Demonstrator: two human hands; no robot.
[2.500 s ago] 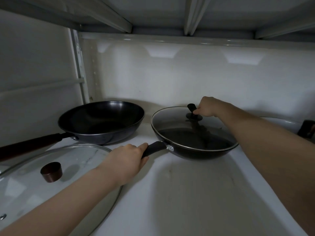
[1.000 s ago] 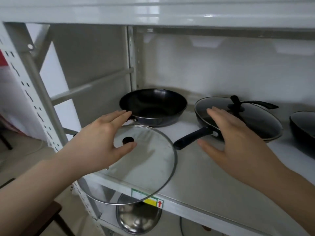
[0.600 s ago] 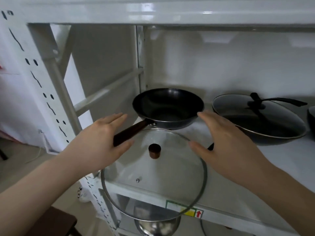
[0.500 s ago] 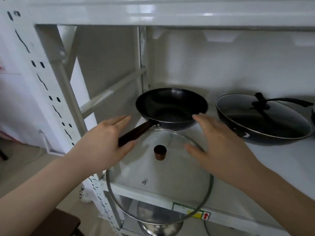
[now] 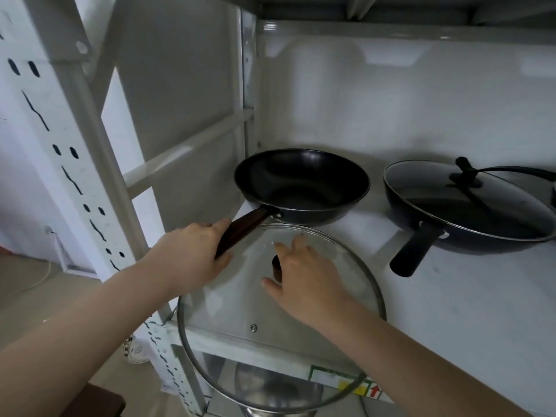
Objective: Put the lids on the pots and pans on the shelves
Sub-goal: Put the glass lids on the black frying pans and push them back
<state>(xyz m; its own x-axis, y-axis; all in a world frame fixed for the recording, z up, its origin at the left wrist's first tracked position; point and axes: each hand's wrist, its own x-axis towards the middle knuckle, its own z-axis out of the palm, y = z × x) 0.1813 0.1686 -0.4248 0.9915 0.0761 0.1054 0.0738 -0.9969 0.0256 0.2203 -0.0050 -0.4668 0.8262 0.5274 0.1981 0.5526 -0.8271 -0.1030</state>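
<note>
An open black pan (image 5: 302, 185) with a brown handle (image 5: 243, 225) sits at the back left of the white shelf (image 5: 469, 311). My left hand (image 5: 192, 257) grips that handle, fingers over it and thumb under. A large glass lid (image 5: 240, 311) lies in front of the pan and overhangs the shelf's front edge. My right hand (image 5: 307, 281) hovers over its dark knob (image 5: 275, 266), with thumb and fingers spread on either side of it. To the right, a second black pan (image 5: 469, 233) carries its own glass lid (image 5: 430, 182).
The shelf's white perforated upright (image 5: 75, 164) stands at the left, with a crossbar (image 5: 186, 149) behind it. The covered pan's black handle (image 5: 416, 251) sticks out toward the front. A steel pot (image 5: 270, 389) shows on the shelf below, through the lid.
My left hand has closed on the open pan's brown handle. My right hand has come down from above the lid to its knob. The camera has moved closer and lower.
</note>
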